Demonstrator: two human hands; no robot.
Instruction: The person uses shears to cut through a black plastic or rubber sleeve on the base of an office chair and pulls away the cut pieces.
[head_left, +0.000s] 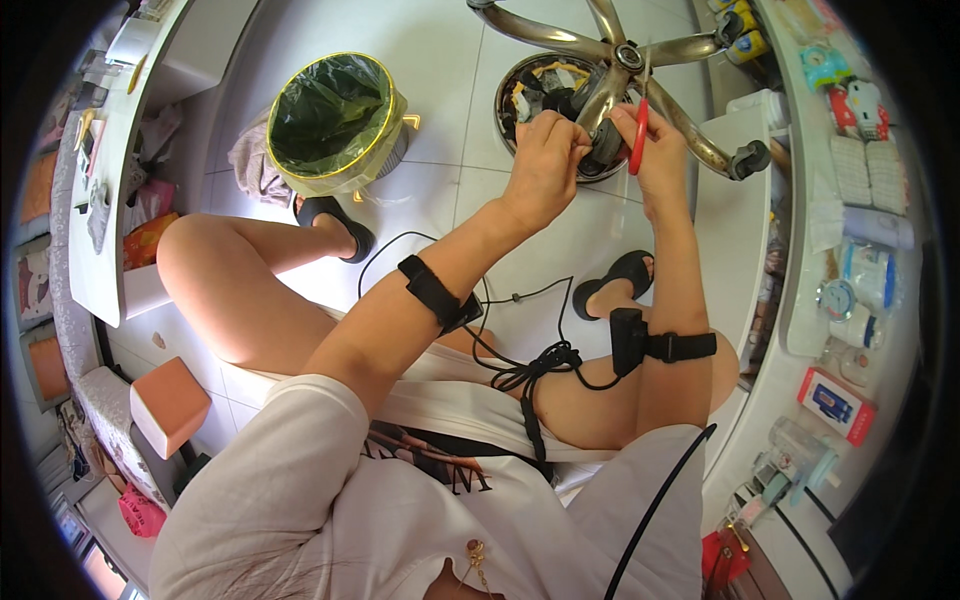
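An upturned metal swivel-chair base (665,52), with legs spread around a centre hub, stands in front of me. One leg points toward me and ends in a dark caster (606,148) between my hands. My left hand (545,165) is closed in a pinch beside that caster; its fingers hide what they grip, if anything. In my right hand (660,165) are red-handled scissors (639,135), blades pointing away from me past the hub. Below the base sits a round metal basin (508,92) holding dark pieces and yellowish scraps.
A gold-rimmed bin (345,180) with a dark green liner stands left on the tiled floor, a crumpled cloth (258,160) behind it. Black cables (535,370) hang between my forearms. Shelves (800,290) with packages line the right; a white cabinet (100,230) stands left.
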